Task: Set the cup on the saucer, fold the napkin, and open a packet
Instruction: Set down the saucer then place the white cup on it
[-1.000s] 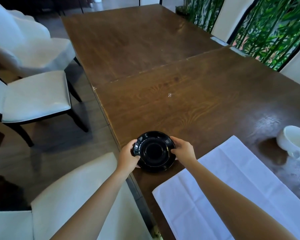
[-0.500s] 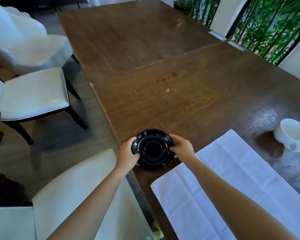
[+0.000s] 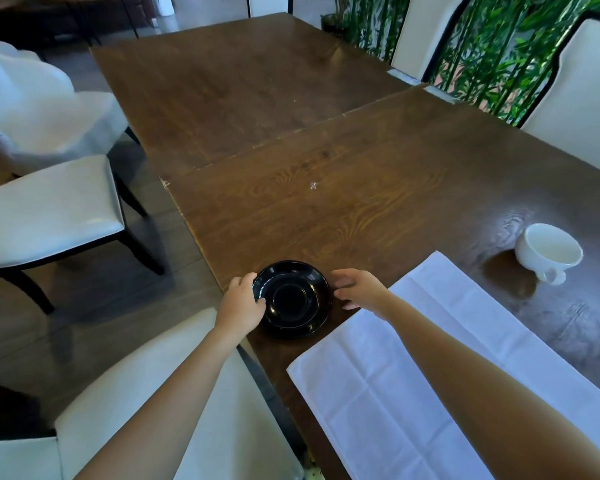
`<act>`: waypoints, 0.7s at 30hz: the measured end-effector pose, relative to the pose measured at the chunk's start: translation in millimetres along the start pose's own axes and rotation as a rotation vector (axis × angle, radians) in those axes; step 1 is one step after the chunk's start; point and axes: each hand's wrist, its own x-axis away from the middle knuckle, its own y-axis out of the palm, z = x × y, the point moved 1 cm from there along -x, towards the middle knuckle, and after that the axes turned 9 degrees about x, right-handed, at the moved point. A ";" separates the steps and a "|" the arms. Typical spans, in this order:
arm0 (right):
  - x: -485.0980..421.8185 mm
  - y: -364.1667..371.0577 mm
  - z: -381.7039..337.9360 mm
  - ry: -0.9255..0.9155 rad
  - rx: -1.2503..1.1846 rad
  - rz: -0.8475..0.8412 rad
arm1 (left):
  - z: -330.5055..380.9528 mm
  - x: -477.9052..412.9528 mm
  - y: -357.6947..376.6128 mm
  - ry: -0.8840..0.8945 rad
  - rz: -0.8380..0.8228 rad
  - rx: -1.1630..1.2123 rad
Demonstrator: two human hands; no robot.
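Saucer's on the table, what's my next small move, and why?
Probably reach the right hand across the napkin to the white cup. The black saucer lies flat and bare, the left hand holds its rim, the right hand holds nothing, and the cup stands apart on the table beyond the napkin.

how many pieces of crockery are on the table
2. A black saucer sits by the near left edge of the table, between the left hand and right hand; a white cup is far right, beyond the napkin. Nothing seems hidden.
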 end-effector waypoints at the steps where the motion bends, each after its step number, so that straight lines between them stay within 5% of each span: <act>1: 3.0 -6.6 1.3 0.010 0.012 0.011 | 6.0 -0.5 -1.3 0.005 -0.006 -0.036; 11: 56.8 -82.1 43.9 0.142 -0.069 0.207 | 86.9 -5.1 0.8 -0.255 -0.227 -0.410; 21: 103.5 -158.5 101.1 0.315 -0.090 0.371 | 219.5 -22.2 79.2 0.246 -0.335 -0.542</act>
